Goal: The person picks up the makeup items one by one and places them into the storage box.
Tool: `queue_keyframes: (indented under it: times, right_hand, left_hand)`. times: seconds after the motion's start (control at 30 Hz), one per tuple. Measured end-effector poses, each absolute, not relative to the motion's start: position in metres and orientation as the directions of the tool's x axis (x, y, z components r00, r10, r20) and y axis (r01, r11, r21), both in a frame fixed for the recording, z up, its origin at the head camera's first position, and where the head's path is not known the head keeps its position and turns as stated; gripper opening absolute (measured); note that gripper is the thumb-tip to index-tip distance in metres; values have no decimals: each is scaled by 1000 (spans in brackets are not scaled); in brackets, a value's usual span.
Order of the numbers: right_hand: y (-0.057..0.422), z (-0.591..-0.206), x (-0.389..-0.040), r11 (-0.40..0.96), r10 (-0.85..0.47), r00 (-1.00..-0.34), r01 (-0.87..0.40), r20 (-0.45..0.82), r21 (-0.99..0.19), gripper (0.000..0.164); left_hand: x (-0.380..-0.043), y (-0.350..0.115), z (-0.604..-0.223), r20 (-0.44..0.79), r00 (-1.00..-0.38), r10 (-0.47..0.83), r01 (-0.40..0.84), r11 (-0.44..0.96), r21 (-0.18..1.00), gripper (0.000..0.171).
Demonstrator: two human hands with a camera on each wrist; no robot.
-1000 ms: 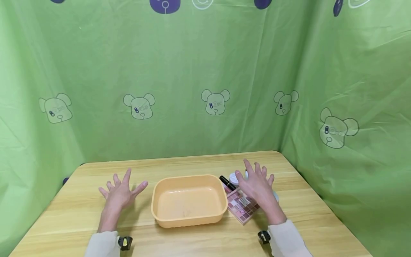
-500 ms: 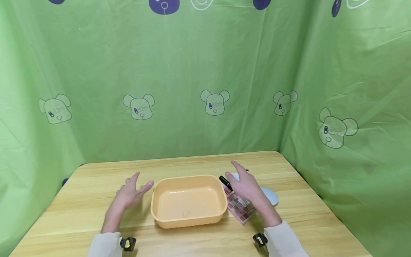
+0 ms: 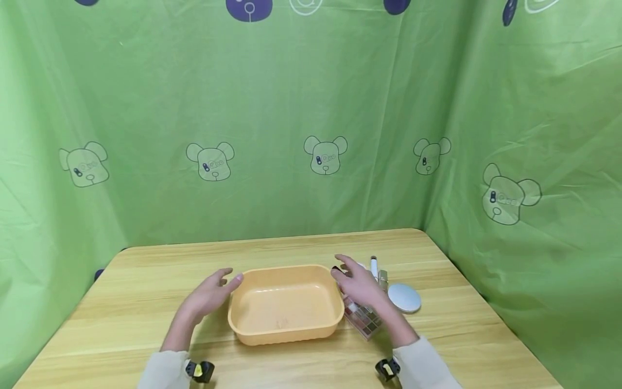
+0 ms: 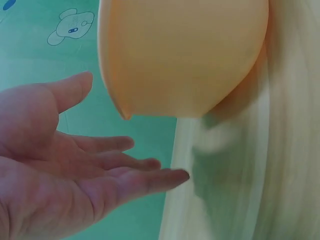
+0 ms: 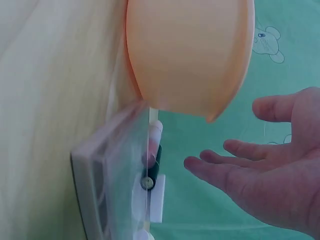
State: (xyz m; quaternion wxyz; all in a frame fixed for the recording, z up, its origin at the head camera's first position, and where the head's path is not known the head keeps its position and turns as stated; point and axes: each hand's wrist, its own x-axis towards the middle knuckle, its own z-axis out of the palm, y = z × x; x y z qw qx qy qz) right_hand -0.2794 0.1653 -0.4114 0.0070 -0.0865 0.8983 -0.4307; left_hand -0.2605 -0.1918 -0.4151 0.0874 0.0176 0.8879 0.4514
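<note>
A shallow peach-coloured plastic basin [image 3: 286, 336] stands on the wooden table, with nothing inside. My left hand [image 3: 209, 296] hovers at its left end, fingers extended. In the left wrist view a gap shows between the thumb and the basin wall [image 4: 185, 60]. At the opposite end is my right hand [image 3: 362, 284], its fingers also extended; the right wrist view shows it apart from the basin wall [image 5: 190, 55]. An eyeshadow palette [image 3: 360, 320] lies below the right hand, partly covered by it. Close to the right fingertips, a black tube is mostly hidden.
Right of the right hand lie a round silvery compact [image 3: 404, 298], a slim white tube [image 3: 373, 266] and a small pale tube [image 3: 383, 277]. A green printed curtain [image 3: 272, 205] hangs behind and beside the table [image 3: 116, 308].
Both hands have come inward and lowered toward the basin's two ends, with fingers less spread. The compact and the tubes beside it have come into view. The basin has stayed put.
</note>
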Motion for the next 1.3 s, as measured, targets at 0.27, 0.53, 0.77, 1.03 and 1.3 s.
queue_keyframes:
  times: [0.27,0.53,0.77,1.03,1.3]
  right_hand:
    - [158,-419,-279,538,-191,-981,-132,32,-832,51]
    - [157,-424,-280,497,-228,-974,-128,14,-858,52]
    - [156,-424,-280,505,-225,-974,-140,27,-852,51]
    - [154,-426,-280,496,-194,-981,-127,33,-859,50]
    - [153,-428,-280,496,-190,-981,-130,38,-859,49]
  left_hand:
    - [-262,-187,-423,-168,-978,126,-84,499,862,64]
    - [-263,-187,-425,-204,-968,146,-122,440,890,51]
    - [-265,-187,-428,-196,-967,166,-107,434,895,49]
    - [-266,-188,-430,-192,-968,159,-109,424,899,49]
    - [-267,-188,-429,-189,-971,148,-111,422,900,47]
